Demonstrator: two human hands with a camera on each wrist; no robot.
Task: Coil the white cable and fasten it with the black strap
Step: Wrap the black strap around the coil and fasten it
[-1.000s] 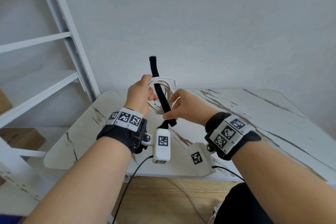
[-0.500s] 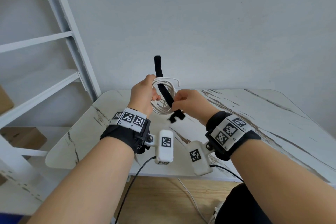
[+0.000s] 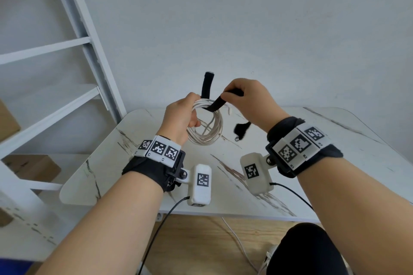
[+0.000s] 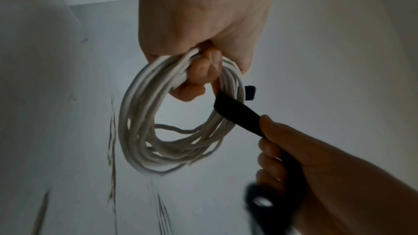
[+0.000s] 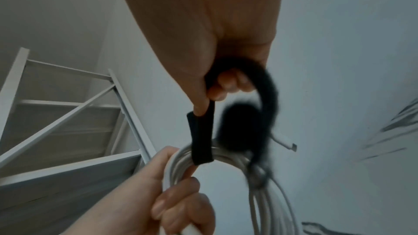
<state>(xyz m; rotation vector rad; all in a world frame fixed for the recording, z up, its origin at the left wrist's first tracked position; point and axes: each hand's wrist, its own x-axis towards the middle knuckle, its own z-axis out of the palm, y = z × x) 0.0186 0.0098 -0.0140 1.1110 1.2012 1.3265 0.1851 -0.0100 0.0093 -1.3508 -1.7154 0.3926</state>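
The white cable (image 3: 206,124) hangs as a loose coil of several loops above the marble-patterned counter (image 3: 290,163), clear of its surface. The left hand (image 3: 181,116) holds the coil at its upper left side: its fingers (image 4: 199,71) are curled through the loops, with the strands bunched between them and the palm, and the rest of the coil droops below the fist. The black strap (image 3: 215,105) crosses the top of the coil just beside those fingers, passing under the strands there. One end of the strap stands up behind the coil, free of either hand. The other part runs up and to the right into the right hand (image 3: 248,98), whose thumb and fingers (image 5: 222,85) are clenched on it, pinching it a little way from the coil; the stretch between coil and hand looks taut. Beyond the grip the strap's tail loops out under the right hand and dangles, blurred, above the counter. A plug end of the cable sticks out to the right of the coil. White shelving (image 3: 73,87) stands to the left, against the wall.
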